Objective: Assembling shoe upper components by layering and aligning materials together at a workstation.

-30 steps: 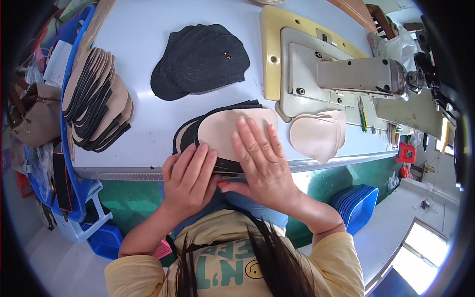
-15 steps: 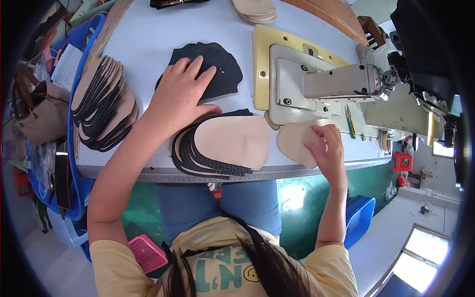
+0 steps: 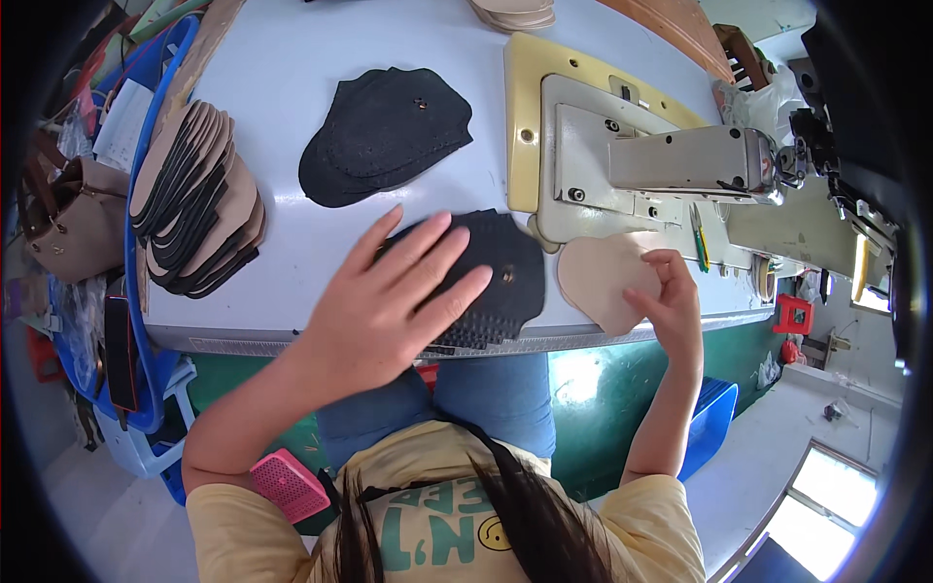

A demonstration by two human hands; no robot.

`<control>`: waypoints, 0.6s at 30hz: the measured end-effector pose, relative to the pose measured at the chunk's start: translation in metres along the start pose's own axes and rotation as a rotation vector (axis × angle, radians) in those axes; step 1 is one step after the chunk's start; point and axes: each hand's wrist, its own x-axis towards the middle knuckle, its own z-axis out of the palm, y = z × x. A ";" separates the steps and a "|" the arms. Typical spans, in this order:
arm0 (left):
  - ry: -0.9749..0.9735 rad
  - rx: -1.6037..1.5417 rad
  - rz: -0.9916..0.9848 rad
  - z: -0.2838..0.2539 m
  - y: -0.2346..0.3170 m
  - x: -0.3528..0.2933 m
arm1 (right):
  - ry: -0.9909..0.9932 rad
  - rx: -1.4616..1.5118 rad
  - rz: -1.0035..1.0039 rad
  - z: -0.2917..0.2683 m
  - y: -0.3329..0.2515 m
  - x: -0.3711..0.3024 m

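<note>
Black textured piece (image 3: pixel 517 251) lies at the table's (image 3: pixel 277 58) six o'clock edge under the outspread, ungripping left hand (image 3: pixel 372 313), while at its three o'clock the curled right hand (image 3: pixel 676 301) touches beige pieces (image 3: pixel 595 280), whether pinching them I cannot tell.

A workshop: sewing machine (image 3: pixel 671 160), stacked cut pieces (image 3: pixel 194 199).

The left forearm (image 3: pixel 262 408) extended from the lower left, with the elbow (image 3: pixel 209 457) bent. The left hand (image 3: pixel 369 311) was palm down, its fingers (image 3: pixel 428 251) spread forward and rightward. The right forearm (image 3: pixel 680 384) pointed forward; the right hand (image 3: pixel 675 301) had curved fingers, with the thumb (image 3: pixel 645 304) apart from them.
</note>
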 end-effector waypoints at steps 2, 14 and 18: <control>-0.093 0.047 -0.004 0.011 0.004 -0.013 | 0.025 0.327 -0.037 0.001 0.004 -0.003; 0.187 0.038 -0.224 0.031 0.032 -0.065 | -0.019 0.476 -0.082 0.045 -0.045 -0.005; 0.185 0.075 -0.227 0.035 0.032 -0.068 | -0.135 0.472 -0.060 0.075 -0.067 0.003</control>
